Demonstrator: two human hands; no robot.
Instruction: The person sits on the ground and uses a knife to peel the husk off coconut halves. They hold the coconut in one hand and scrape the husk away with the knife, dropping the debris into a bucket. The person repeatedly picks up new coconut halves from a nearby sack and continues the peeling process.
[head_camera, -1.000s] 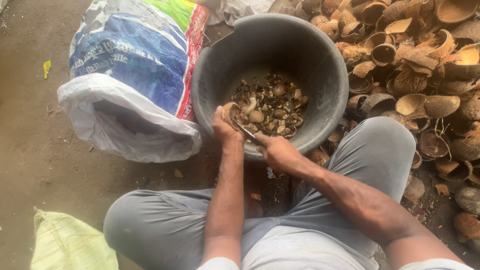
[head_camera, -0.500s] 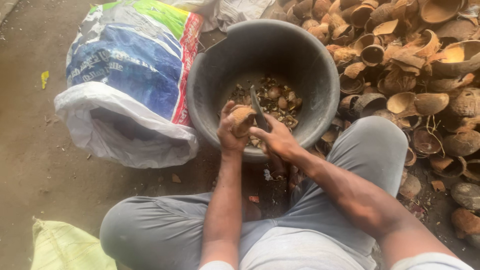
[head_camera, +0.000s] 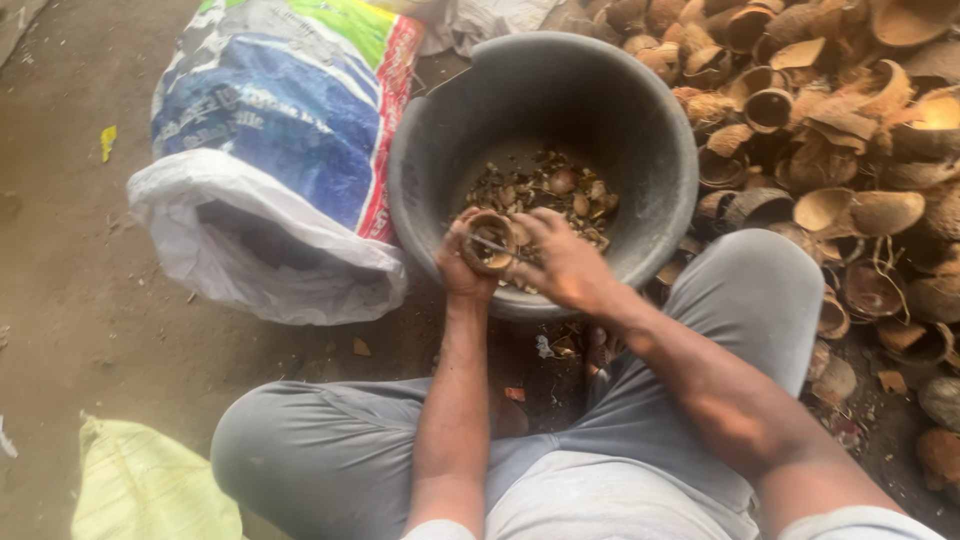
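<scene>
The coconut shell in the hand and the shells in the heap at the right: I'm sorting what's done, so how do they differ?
The held shell sits in the left hand over the grey tub, a blade across its mouth; the heap's shells lie loose on the ground, facing all ways. Both are brown cup-shaped halves.

Coconut-shelling yard: shell heap (head_camera: 850, 130), dirt floor (head_camera: 70, 300)

The knife (head_camera: 490, 243) now lies flat across the turned-up coconut shell (head_camera: 488, 243) — earlier it stood upright.
</scene>
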